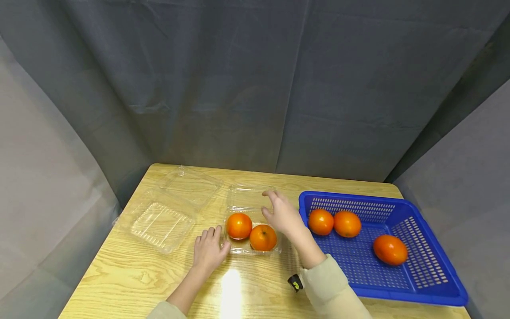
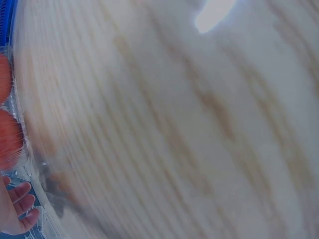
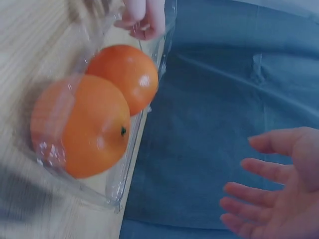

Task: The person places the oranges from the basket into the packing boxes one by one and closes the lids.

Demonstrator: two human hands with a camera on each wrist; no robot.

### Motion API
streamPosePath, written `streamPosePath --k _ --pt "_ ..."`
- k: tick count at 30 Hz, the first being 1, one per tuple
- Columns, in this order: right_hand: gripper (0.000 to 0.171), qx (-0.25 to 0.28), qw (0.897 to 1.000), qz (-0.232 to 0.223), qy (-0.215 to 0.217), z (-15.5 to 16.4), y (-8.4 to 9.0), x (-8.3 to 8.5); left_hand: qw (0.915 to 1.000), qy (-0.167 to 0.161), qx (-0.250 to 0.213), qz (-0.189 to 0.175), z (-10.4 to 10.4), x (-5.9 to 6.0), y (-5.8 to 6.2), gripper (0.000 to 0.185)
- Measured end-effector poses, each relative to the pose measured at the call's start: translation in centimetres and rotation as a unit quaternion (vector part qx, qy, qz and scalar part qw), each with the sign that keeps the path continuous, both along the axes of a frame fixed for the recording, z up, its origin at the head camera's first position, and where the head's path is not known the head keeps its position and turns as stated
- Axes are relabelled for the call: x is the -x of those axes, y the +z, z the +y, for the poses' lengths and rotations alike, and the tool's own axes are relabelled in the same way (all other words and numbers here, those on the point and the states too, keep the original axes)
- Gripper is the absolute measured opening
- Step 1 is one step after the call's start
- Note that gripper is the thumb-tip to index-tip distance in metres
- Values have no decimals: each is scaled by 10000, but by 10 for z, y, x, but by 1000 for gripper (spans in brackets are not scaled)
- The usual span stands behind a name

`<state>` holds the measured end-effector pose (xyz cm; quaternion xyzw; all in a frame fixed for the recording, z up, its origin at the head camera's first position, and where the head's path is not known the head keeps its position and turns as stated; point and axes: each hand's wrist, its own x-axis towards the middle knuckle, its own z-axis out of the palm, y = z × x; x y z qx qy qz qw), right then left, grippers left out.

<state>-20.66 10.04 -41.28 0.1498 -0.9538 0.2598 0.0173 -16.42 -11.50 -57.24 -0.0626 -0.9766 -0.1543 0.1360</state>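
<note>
Two oranges, one on the left [image 1: 239, 226] and one on the right [image 1: 263, 238], sit side by side in a clear plastic clamshell box [image 1: 255, 252]. Its lid [image 1: 248, 198] lies folded back, away from me. My left hand [image 1: 209, 247] is at the box's left edge, fingers loosely extended; whether it touches the rim is unclear. Over the box's right side hovers my right hand [image 1: 282, 213], holding nothing. Its fingers [image 3: 256, 194] are spread apart from the oranges in the right wrist view.
A blue plastic basket [image 1: 360, 290] on the right holds three oranges [image 1: 390, 250]. More clear clamshell packaging [image 1: 163, 226] lies open on the left. A small black object [image 1: 295, 282] is by the right sleeve. Grey curtains [image 1: 239, 88] stand behind the wooden table [image 1: 119, 274].
</note>
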Motion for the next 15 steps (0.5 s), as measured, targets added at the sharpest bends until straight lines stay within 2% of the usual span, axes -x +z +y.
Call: streamPosePath --k 7,15 --pt "43 649 9974 62 -298 2 -2 27 10000 26 2 -94 0 0 1 48" --pt "47 1245 9890 -48 -801 -4 -17 55 9999 40 -5 -151 0 0 1 48"
